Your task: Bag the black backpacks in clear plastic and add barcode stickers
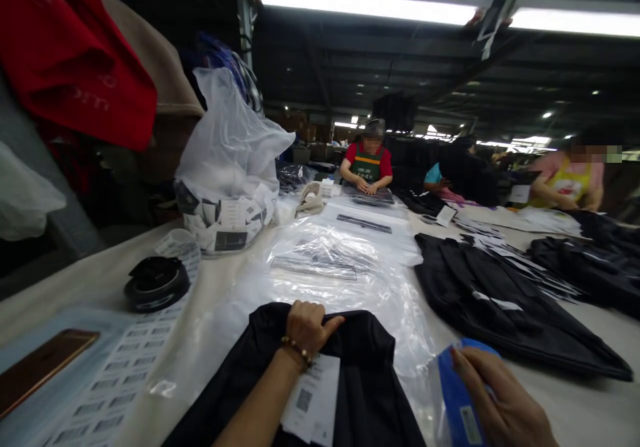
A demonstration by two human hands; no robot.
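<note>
**Black garment gripped at the near table edge**

The left hand (307,327) is closed in a fist on the top edge of one black folded garment (370,380), which lies on the pale table (100,273) just in front of the person. One white paper tag (313,400) on it bears a QR code; its print is too small to read. The right hand (505,400) pinches one clear plastic bag with a blue strip (457,393). To the left lie one sheet of printed stickers (120,373) and one brown phone (43,367). A white plastic sack (227,167) holds many printed tags. Three people work at the far side.
</note>
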